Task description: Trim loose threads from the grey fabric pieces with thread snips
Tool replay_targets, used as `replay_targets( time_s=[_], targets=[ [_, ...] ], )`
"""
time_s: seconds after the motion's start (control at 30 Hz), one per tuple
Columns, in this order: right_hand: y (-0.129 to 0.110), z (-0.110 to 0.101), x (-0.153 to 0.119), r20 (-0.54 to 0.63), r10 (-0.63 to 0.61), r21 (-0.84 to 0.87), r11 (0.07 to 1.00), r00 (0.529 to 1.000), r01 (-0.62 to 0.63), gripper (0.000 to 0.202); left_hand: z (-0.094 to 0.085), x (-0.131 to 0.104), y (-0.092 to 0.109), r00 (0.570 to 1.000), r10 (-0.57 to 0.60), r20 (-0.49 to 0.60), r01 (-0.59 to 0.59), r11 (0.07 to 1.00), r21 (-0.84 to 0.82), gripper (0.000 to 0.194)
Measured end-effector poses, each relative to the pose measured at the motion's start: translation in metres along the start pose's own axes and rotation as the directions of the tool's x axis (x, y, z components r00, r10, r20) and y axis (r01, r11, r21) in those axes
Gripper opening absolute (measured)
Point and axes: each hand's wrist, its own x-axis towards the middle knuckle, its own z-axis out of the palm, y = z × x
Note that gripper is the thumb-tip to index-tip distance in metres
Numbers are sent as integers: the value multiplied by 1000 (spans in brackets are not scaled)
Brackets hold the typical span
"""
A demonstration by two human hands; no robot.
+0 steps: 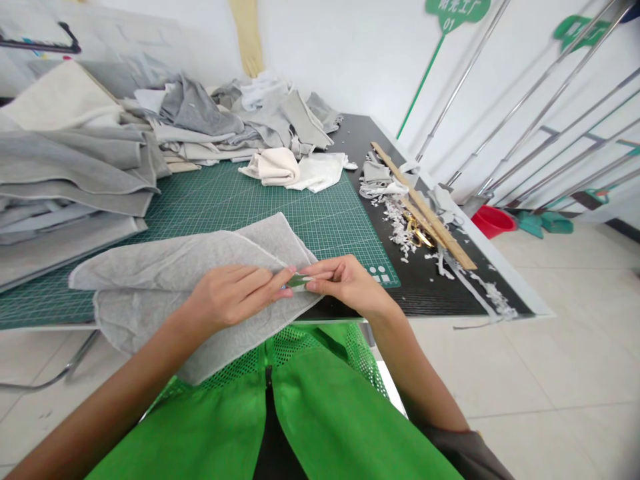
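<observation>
A grey cloth [165, 267] lies folded over itself on the green cutting mat [210, 193], with its near part hanging over the table's front edge. My left hand [235, 297] rests across the cloth, thumb and fingers pinched together at its right end. Facing it, my right hand [347, 283] is also closed in a pinch, fingertips almost meeting the left ones. Between the two sets of fingertips shows a small green and white strip [299, 281], held from both sides. Its exact kind is too small to tell, and fingers hide its ends.
Grey fabric is stacked at left [70, 173], with a heap of cloth pieces [240, 120] behind. A cream folded cloth [275, 167] lies on the mat. To the right are a wooden ruler [435, 220], gold-handled scissors [417, 233], and scraps [400, 230]. A red dustpan [493, 221] stands beyond.
</observation>
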Motion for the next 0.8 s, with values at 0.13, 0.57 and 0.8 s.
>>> replay_targets(
  time_s=[0.13,0.57,0.8],
  targets=[
    [0,0,-1,-13,23,23,999,1000,-23,35,-1,0,0,1000,30,-8,-30,1000,8,56],
    [1,0,1,6,-6,12,1000,1000,6,32,0,5,1,1000,-16,19,16,1000,-13,38],
    [2,1,1,-51,-1,-7,1000,999,0,33,6,8,4,986,-165,8,164,979,-121,27]
  ],
)
